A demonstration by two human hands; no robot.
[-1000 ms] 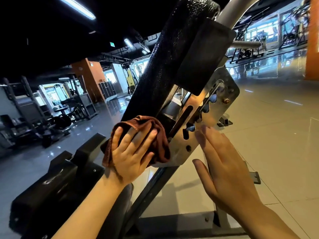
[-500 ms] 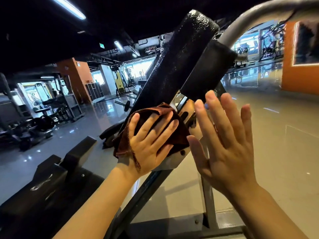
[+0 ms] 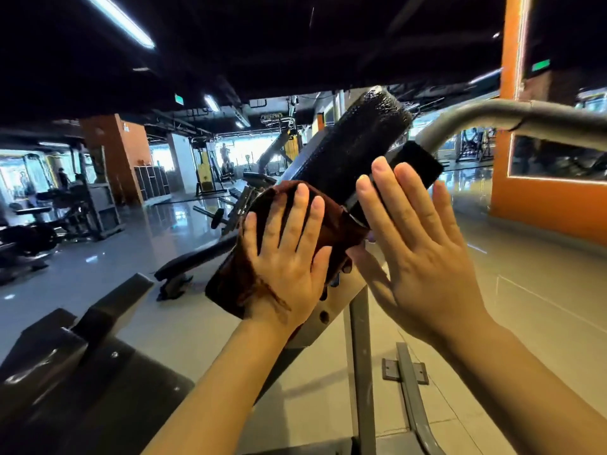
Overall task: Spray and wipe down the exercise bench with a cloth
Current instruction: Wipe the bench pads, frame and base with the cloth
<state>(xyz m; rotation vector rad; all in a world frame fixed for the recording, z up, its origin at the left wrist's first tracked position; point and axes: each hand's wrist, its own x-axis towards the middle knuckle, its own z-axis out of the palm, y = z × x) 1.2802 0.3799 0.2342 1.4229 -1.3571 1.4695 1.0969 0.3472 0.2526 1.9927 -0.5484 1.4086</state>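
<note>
1. The left hand (image 3: 289,257) lies flat, fingers straight and slightly spread, pressing a brown cloth (image 3: 230,284) against the lower end of the tilted black back pad (image 3: 354,149) of the exercise bench.
2. The cloth is bunched under the palm; its folds stick out to the left of the hand and beyond the fingertips, and a frayed edge trails over the wrist.
3. The right hand (image 3: 423,257) is raised just right of the cloth, palm turned away from the camera, fingers straight and together, holding nothing. Whether it touches the pad cannot be told.
4. The pad slopes up and away to the right; its far end glistens.
5. A grey curved bar (image 3: 492,116) arches to the right behind the pad.
6. A black seat pad (image 3: 82,389) lies near left, and a grey frame upright (image 3: 359,356) stands below the hands on the glossy floor (image 3: 542,307).
</note>
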